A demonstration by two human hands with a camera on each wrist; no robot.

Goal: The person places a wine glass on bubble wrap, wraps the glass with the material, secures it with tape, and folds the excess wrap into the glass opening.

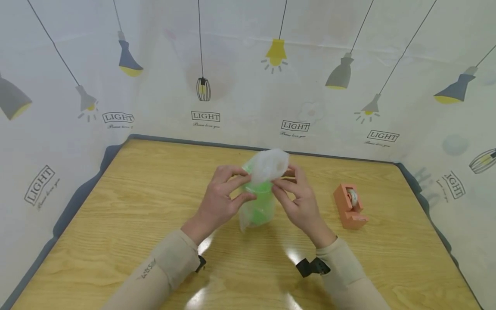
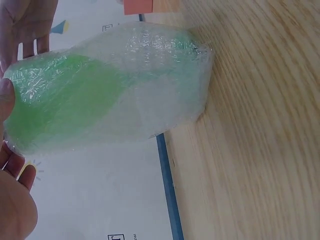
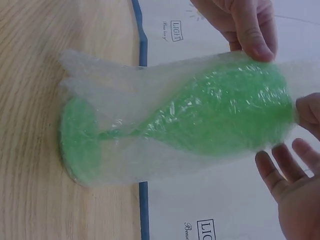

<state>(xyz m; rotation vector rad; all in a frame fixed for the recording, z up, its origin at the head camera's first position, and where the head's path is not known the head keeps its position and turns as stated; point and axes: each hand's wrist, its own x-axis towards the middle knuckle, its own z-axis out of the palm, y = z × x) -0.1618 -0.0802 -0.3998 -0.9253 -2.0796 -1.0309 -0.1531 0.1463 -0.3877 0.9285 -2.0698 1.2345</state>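
A green wine glass (image 3: 225,110) stands upright on the table, wrapped in clear bubble wrap (image 1: 271,163) whose loose top rises above the rim. Its round foot (image 3: 80,140) and thin stem show through the plastic in the right wrist view. My left hand (image 1: 224,189) pinches the wrap near the rim on the left side, thumb toward me. On the opposite side my right hand (image 1: 300,198) pinches the wrap by the rim between thumb and fingers. In the right wrist view, other right fingers (image 3: 272,172) spread beside the bowl.
An orange tape dispenser (image 1: 348,209) with a roll of clear tape stands to the right on the wooden table (image 1: 155,181). A white cloth backdrop (image 1: 240,64) printed with lamps rises behind and along both sides.
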